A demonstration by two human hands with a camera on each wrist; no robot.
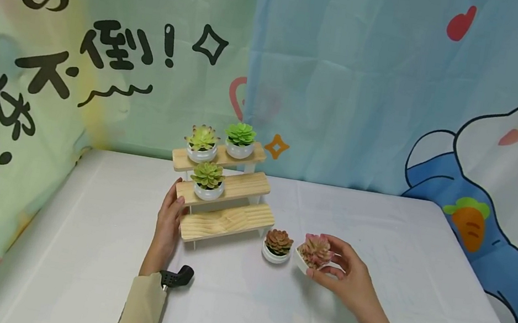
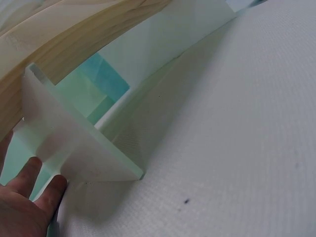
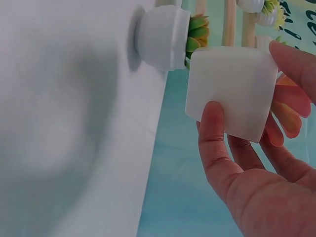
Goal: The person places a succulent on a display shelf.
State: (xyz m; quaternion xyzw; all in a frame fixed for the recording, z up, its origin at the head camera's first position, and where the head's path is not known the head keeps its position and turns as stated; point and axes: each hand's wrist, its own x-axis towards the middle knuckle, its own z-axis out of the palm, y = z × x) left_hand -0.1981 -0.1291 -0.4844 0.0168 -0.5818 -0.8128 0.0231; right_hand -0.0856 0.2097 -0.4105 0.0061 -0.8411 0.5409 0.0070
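In the head view my left hand [image 1: 168, 225] rests against the left side of a three-tier wooden shelf stand [image 1: 230, 221]. The left wrist view shows its fingers extended at the stand's translucent side panel [image 2: 84, 136]. My right hand [image 1: 348, 272] holds a pink potted succulent [image 1: 317, 251] just right of the stand, tilted and raised off the table. Seen from the right wrist, the fingers and thumb pinch its square white pot [image 3: 232, 94]. A brown potted succulent [image 1: 278, 244] stands on the table between the stand and that pot.
On the top tier sit a red-tipped green succulent [image 1: 202, 142] and a bright green succulent [image 1: 240, 139]. Another green succulent [image 1: 208, 179] occupies the middle tier's left part. The white-covered table [image 1: 97, 271] meets printed curtains [image 1: 341, 84] at its back.
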